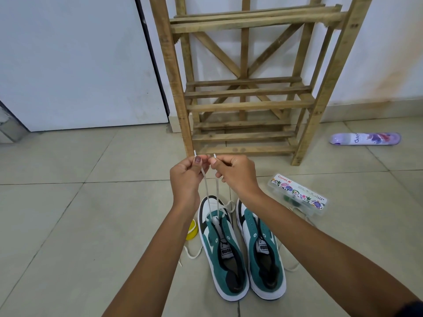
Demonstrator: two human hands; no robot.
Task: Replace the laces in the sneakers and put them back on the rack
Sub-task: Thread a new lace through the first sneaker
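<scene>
Lacing under way, left sneaker (220,245).
Left hand (186,177) and right hand (234,176) each pinching one end of white lace (207,191), threaded through front eyelets. Right sneaker (261,250) alongside, touching, on tiled floor (68,213) before wooden rack (249,88).

my two sneakers (242,252) are teal and white with black trim, and the lace (211,193) i pinch is white. my left thumbnail (197,159) is painted dark maroon. the rack (249,88) is raw brown wood, the spray can (365,138) lilac with purple flowers, the clear box (298,194) floral-printed, the floor tiles (68,213) pale beige.
</scene>
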